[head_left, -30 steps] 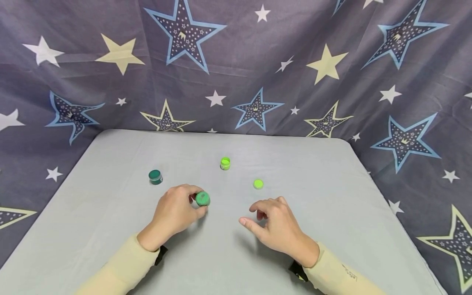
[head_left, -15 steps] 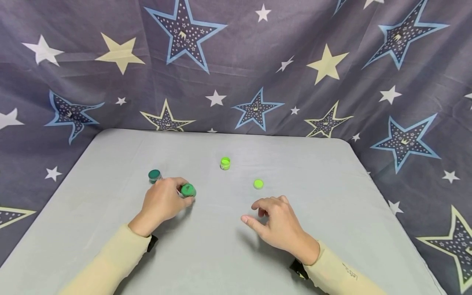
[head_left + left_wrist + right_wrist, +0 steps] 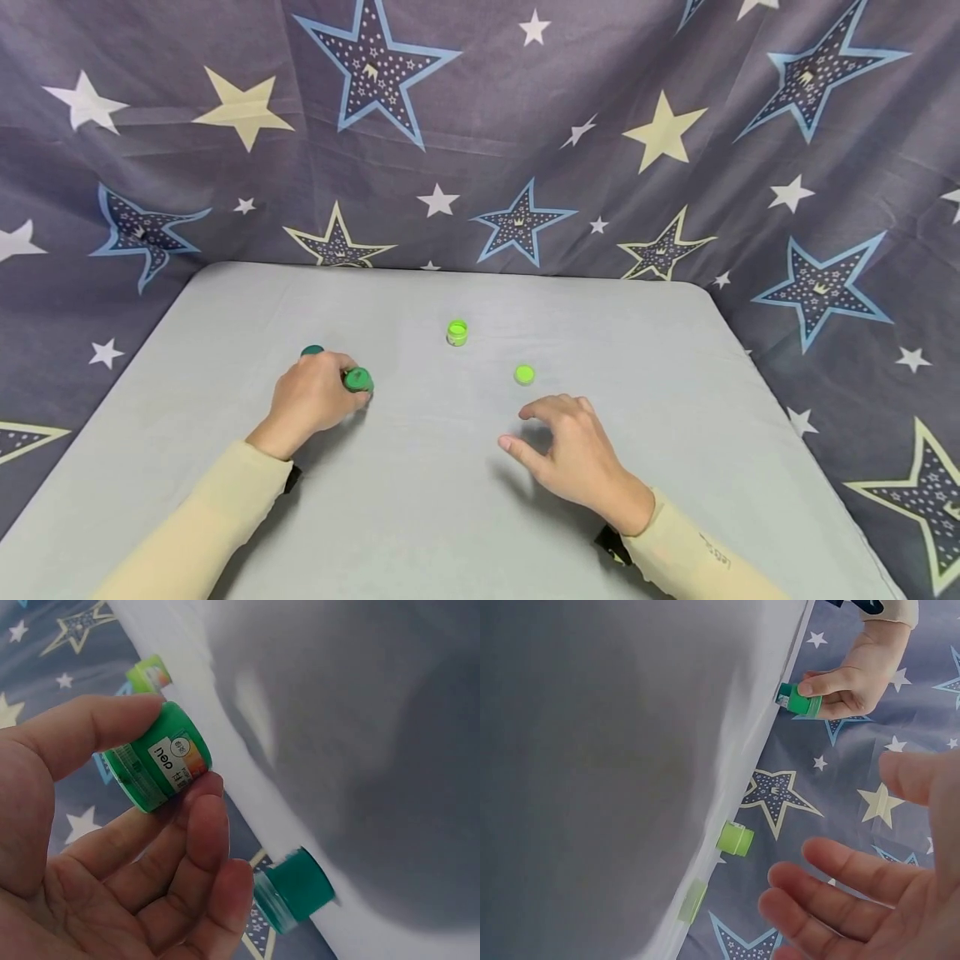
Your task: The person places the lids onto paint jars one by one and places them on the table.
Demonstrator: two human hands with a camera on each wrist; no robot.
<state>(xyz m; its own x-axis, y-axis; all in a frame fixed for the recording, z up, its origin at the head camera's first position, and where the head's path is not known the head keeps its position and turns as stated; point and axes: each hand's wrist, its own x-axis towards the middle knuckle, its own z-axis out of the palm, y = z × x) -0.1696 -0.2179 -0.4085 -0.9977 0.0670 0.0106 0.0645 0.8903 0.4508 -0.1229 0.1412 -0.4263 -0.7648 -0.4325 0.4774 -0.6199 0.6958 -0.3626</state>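
My left hand pinches a small green paint jar between thumb and fingers, with a "deli" label showing in the left wrist view. Just behind that hand a dark teal-green jar stands on the table, mostly covered by the hand in the head view. My right hand hovers over the table, thumb and fingers apart and holding nothing. Beyond it lies a round lime-green lid. Farther back and to the left stands an uncapped lime-green jar.
The table has a pale grey cover. A dark cloth with star prints hangs behind it and along both sides. Cream sleeves cover both forearms, with black wrist devices under them.
My left hand has carried the green jar left and slightly away from me, now covering most of the teal-green jar. My right hand has shifted slightly right, its thumb and fingers spreading wider.
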